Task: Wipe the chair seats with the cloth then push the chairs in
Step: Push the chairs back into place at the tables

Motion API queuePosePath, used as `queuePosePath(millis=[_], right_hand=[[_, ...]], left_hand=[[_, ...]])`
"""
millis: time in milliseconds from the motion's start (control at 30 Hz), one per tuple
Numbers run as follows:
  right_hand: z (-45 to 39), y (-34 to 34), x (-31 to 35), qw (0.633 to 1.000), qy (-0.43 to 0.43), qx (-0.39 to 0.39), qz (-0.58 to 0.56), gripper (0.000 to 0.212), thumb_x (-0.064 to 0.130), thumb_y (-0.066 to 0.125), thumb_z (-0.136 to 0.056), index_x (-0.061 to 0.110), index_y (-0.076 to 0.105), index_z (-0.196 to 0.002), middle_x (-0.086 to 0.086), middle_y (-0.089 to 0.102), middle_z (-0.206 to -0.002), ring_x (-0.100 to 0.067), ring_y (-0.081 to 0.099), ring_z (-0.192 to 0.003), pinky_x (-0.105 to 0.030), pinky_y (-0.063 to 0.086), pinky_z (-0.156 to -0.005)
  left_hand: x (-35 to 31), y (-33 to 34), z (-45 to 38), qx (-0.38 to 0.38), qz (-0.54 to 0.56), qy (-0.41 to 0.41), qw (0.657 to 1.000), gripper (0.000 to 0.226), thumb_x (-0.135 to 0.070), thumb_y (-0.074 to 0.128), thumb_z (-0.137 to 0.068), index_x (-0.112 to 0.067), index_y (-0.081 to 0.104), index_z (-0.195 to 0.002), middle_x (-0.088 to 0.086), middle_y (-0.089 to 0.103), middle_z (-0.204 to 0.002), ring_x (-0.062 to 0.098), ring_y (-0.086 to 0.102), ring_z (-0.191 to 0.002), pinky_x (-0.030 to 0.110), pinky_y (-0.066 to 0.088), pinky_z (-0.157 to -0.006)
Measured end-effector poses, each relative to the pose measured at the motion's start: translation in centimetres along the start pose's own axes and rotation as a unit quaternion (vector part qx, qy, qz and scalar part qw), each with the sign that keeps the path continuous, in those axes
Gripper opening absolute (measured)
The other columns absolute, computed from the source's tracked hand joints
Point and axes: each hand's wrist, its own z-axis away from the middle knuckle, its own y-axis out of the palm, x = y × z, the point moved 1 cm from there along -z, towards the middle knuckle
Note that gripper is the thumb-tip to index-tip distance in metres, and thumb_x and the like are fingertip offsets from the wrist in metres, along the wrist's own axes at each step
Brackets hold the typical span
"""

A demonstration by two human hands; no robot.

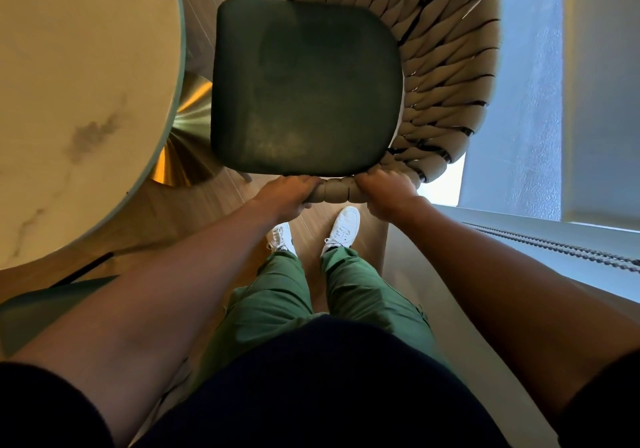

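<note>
A chair with a dark green seat cushion (pixel 306 87) and a beige woven rope backrest (pixel 450 67) stands right in front of me, beside the round marble table (pixel 79 101). My left hand (pixel 287 195) grips the woven rim of the chair at its near edge. My right hand (pixel 384 193) grips the same rim a little to the right. No cloth is in view.
The table's gold pedestal base (pixel 188 129) sits left of the chair on the wooden floor. Part of another green seat (pixel 41 312) shows at the lower left. A window and sill (pixel 519 136) run along the right. My feet in white shoes stand just behind the chair.
</note>
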Motion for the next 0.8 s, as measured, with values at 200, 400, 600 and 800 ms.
queuePosePath(millis=[200, 400, 600, 800], right_hand=[[0.1, -0.8, 0.4, 0.999, -0.019, 0.032, -0.015, 0.042, 0.044, 0.069, -0.09, 0.025, 0.059, -0.127, -0.001, 0.066, -0.118, -0.024, 0.062, -0.106, -0.04, 0.055, -0.088], [-0.1, -3.5, 4.1, 0.995, -0.095, 0.028, -0.027, 0.056, 0.067, 0.043, -0.096, 0.023, 0.059, -0.127, -0.004, 0.067, -0.121, -0.024, 0.064, -0.104, -0.041, 0.054, -0.089], [1.0, -4.5, 10.1, 0.982, -0.182, 0.042, 0.023, 0.052, 0.061, 0.044, -0.099, 0.026, 0.053, -0.137, -0.003, 0.065, -0.129, -0.026, 0.064, -0.109, -0.039, 0.054, -0.088], [4.4, -3.2, 18.1, 0.962, -0.244, 0.054, 0.107, 0.066, 0.061, 0.04, -0.102, 0.022, 0.036, -0.155, -0.009, 0.047, -0.153, -0.033, 0.05, -0.136, -0.048, 0.045, -0.109]], left_hand=[[-1.2, -0.5, 0.8, -0.012, 0.011, -0.041, 0.999, 0.05, -0.025, 0.071, -0.094, -0.024, 0.049, -0.14, 0.004, 0.06, -0.137, 0.028, 0.062, -0.117, 0.039, 0.051, -0.089], [-1.6, -0.4, 4.6, -0.09, 0.094, -0.107, 0.986, 0.06, -0.035, 0.07, -0.095, -0.023, 0.043, -0.148, 0.001, 0.05, -0.149, 0.024, 0.05, -0.134, 0.037, 0.045, -0.106], [0.7, 1.6, 13.1, -0.108, 0.149, -0.223, 0.957, 0.06, -0.042, 0.056, -0.102, -0.024, 0.034, -0.155, 0.002, 0.038, -0.16, 0.026, 0.036, -0.147, 0.046, 0.038, -0.114], [3.3, 6.5, 23.7, -0.113, 0.217, -0.288, 0.926, 0.062, -0.042, 0.055, -0.102, -0.023, 0.032, -0.157, 0.003, 0.031, -0.164, 0.026, 0.028, -0.151, 0.047, 0.031, -0.119]])
